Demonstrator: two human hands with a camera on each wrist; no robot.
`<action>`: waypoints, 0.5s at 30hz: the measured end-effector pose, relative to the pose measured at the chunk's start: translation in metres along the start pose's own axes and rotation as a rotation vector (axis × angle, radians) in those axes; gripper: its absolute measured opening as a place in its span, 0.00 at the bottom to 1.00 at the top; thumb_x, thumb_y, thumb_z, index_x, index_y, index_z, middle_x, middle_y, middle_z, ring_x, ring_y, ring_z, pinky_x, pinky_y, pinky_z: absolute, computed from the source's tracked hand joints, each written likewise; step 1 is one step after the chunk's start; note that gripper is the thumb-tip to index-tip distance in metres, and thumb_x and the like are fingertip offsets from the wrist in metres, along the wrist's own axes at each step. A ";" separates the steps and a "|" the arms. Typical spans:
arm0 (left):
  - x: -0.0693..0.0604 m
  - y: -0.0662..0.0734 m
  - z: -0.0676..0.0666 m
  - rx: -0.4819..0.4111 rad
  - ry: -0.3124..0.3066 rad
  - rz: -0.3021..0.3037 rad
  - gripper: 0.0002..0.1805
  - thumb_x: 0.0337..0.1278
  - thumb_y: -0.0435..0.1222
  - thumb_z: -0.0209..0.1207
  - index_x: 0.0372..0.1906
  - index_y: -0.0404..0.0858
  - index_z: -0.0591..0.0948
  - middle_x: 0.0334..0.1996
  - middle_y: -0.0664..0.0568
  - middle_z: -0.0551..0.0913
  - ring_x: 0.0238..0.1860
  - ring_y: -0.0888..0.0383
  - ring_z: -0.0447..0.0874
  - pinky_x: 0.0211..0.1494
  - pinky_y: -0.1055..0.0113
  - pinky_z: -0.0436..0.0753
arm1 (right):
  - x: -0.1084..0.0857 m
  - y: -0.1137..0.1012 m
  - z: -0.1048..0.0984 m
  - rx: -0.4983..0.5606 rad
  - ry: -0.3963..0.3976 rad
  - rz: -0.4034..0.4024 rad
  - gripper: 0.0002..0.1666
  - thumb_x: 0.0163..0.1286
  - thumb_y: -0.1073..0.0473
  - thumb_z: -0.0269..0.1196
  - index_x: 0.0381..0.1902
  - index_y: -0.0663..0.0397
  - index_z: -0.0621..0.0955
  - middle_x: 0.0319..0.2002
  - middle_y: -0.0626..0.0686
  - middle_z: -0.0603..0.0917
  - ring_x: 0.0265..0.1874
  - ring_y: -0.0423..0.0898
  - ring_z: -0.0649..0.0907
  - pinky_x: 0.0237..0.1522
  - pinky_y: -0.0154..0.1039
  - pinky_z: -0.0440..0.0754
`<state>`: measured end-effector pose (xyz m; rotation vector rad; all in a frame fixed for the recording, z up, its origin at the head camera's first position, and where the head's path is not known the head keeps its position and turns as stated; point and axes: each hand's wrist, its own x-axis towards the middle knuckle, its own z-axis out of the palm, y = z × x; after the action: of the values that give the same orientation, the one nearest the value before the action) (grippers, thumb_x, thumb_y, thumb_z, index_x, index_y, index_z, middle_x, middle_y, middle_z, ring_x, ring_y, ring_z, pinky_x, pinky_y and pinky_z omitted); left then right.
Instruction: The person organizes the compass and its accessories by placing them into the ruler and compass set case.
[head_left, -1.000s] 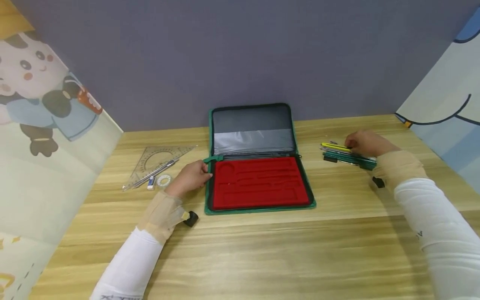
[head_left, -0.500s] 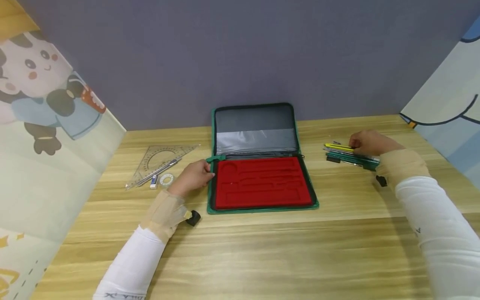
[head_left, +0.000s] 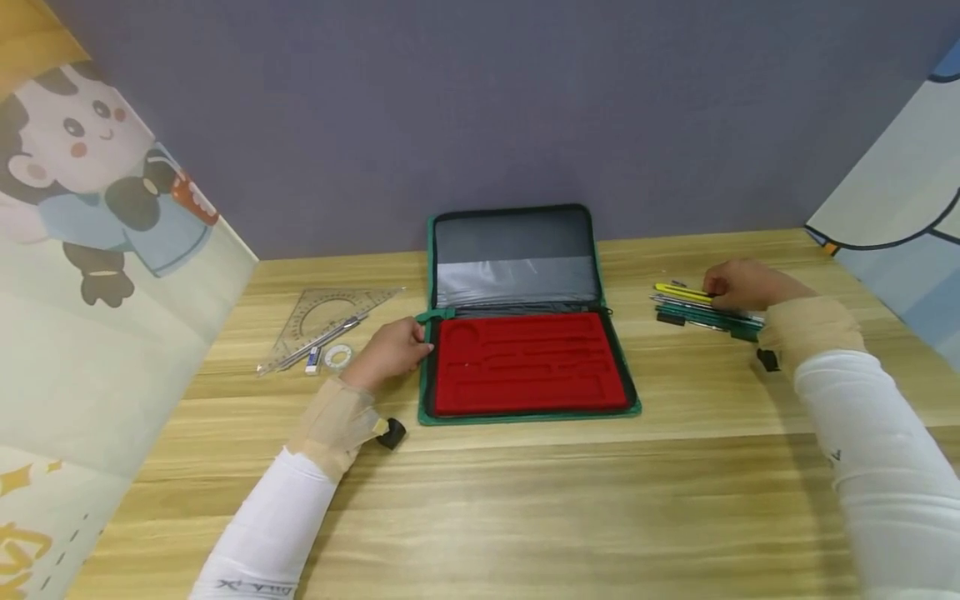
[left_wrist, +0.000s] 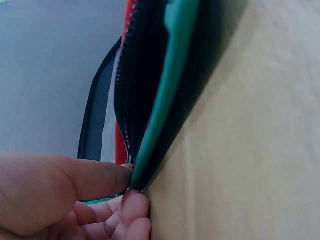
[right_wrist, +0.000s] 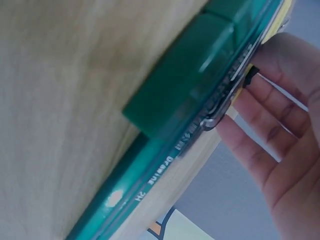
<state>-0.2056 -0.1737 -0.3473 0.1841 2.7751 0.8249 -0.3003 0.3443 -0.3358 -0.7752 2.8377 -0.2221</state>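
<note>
A green zip case [head_left: 531, 418] lies spread on the table, with a red moulded insert [head_left: 532, 389] in its near half. My left hand [head_left: 392, 354] pinches the case's left edge near the fold; the left wrist view shows thumb and fingers on the green rim [left_wrist: 160, 117]. On the right, my right hand [head_left: 750, 285] pinches a slim yellow knife [head_left: 678, 292] with a black slider. That knife lies beside green drawing pencils [head_left: 693, 314] marked 2H in the right wrist view, and a silver pen-like tool. A green block-shaped piece [right_wrist: 185, 70] sits against the pencils.
Left of the case lie a clear set square [head_left: 318, 312], silver compasses [head_left: 322, 342], a small eraser [head_left: 312, 361] and a white ring-shaped roll [head_left: 338, 357]. A grey panel [head_left: 510, 108] stands behind the table, and printed walls flank it.
The whole head view has shifted slightly to the right. Both hands keep the same places relative to the case and the pencils.
</note>
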 end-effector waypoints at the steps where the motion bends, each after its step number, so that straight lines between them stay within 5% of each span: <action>1: 0.000 0.000 0.000 -0.001 -0.002 -0.002 0.09 0.63 0.36 0.55 0.37 0.33 0.73 0.17 0.52 0.74 0.21 0.59 0.71 0.29 0.69 0.71 | 0.000 0.000 0.000 -0.001 -0.001 -0.001 0.05 0.54 0.69 0.63 0.31 0.62 0.78 0.27 0.51 0.80 0.27 0.47 0.78 0.31 0.46 0.77; 15: -0.002 0.002 0.000 0.013 -0.004 -0.005 0.09 0.63 0.36 0.55 0.38 0.32 0.73 0.19 0.51 0.75 0.23 0.58 0.72 0.29 0.69 0.71 | 0.000 -0.006 0.002 -0.021 0.030 -0.051 0.05 0.54 0.69 0.64 0.28 0.58 0.78 0.23 0.48 0.76 0.24 0.43 0.72 0.27 0.40 0.73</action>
<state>-0.2033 -0.1724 -0.3457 0.1813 2.7768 0.8050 -0.2966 0.3390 -0.3368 -0.8570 2.8551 -0.2136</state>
